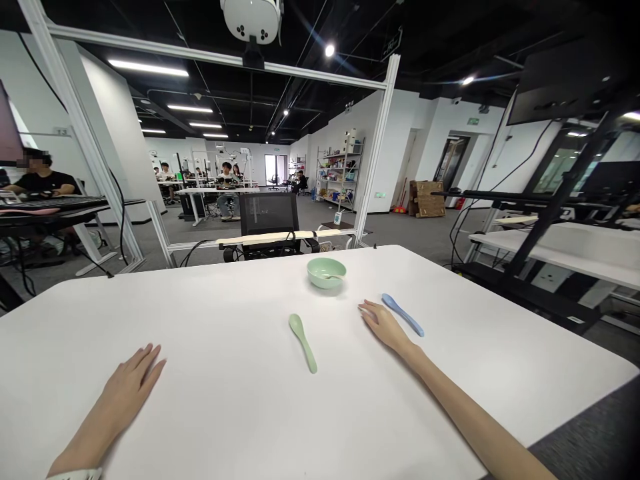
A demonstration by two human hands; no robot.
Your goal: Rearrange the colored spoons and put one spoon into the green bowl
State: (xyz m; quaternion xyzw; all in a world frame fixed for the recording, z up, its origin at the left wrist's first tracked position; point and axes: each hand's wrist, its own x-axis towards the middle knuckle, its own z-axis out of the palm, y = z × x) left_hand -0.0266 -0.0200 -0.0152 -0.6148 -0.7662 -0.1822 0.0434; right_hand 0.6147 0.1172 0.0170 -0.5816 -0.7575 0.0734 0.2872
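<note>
My left hand (131, 383) lies flat on the left of the white table (220, 413), fingers stretched out and holding nothing. Farther forward, my right hand (380, 321) reaches over the table with its fingers extended, nothing in them. Just right of it lies a blue spoon (404, 316), its bowl end pointing away from me. Between my two hands, nearer the right one, rests a green spoon (303, 343). Beyond both spoons stands a green bowl (325, 277); a pale spoon (334, 276) lies inside it, partly hidden by the rim.
An aluminium frame (383, 133) rises behind the table's far edge, with a black chair (269, 215) beyond it. At the right are a black stand (545, 200) and another white table (560, 247). A person (45, 177) sits at the far left.
</note>
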